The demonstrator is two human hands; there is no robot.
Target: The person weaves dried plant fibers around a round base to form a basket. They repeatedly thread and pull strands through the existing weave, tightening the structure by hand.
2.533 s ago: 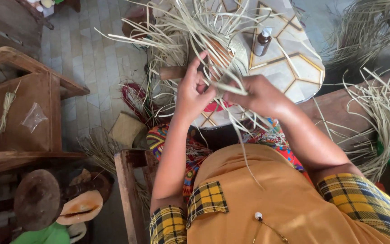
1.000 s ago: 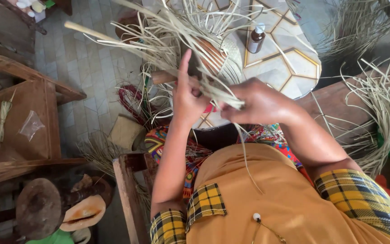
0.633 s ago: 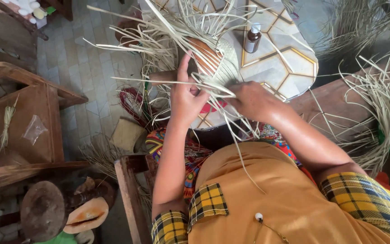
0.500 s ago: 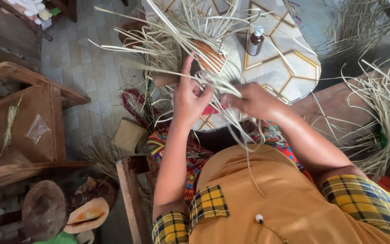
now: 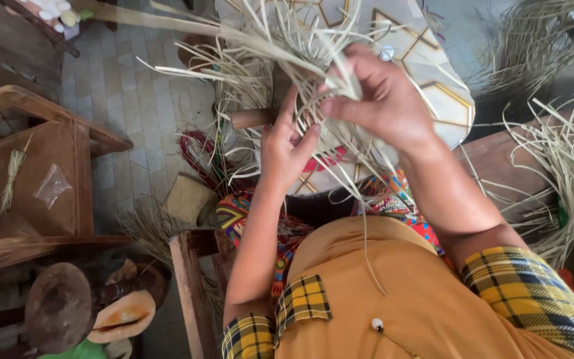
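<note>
A person in an orange top with yellow checked cuffs sits over a round white cushion (image 5: 433,100) with gold lines, in the upper middle of the frame. To the left of the frame stands a brown wooden chair (image 5: 48,166) on a grey tiled floor (image 5: 134,100). At the right edge lies a loose heap of dry straw (image 5: 559,166).

In the top middle of the frame sits the straw weave (image 5: 300,80), a half-made bundle of pale flat strips. Its loose ends fan out to the upper left and hang down toward the person's lap. One long strip runs from the upper left corner down into the middle of the bundle.

The right hand (image 5: 383,100) is on the right side of the weave, a bit higher in the frame. Its fingers are bent and pinched shut on a few strips at the top of the bundle. The left hand (image 5: 287,143) is lower and to the left, just under the weave. Its fingers point up and curl round the woven part, and the thumb presses on the strips. Both hands touch the weave, and they sit close, with the bundle between them.

A short brown stick (image 5: 250,118) pokes out to the left, just beside the left hand.
</note>
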